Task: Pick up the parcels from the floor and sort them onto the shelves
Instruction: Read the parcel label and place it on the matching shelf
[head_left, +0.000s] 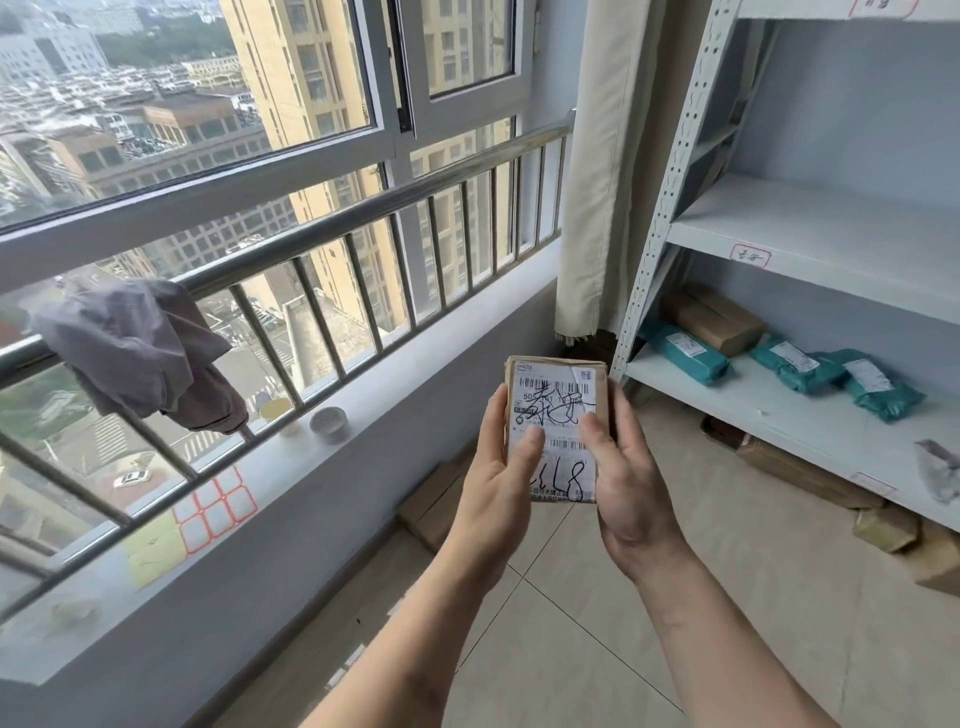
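A small brown cardboard parcel (558, 400) with a white shipping label and black handwriting is held upright in front of me. My left hand (501, 467) grips its left edge and my right hand (626, 478) grips its right edge, both thumbs on the label. To the right stands a white metal shelf unit (810, 234). Its lower shelf (753, 410) carries a brown box (711, 317) and three teal bagged parcels (685, 353). More brown boxes (805, 473) lie on the tiled floor under the shelf, and one (431, 504) lies by the wall behind my left hand.
A window with a metal railing (311, 228) runs along the left; a grey cloth (140, 348) hangs on it. Two small cups (328, 422) and sticker sheets (213, 509) sit on the sill. A beige curtain (608, 171) hangs beside the shelf post.
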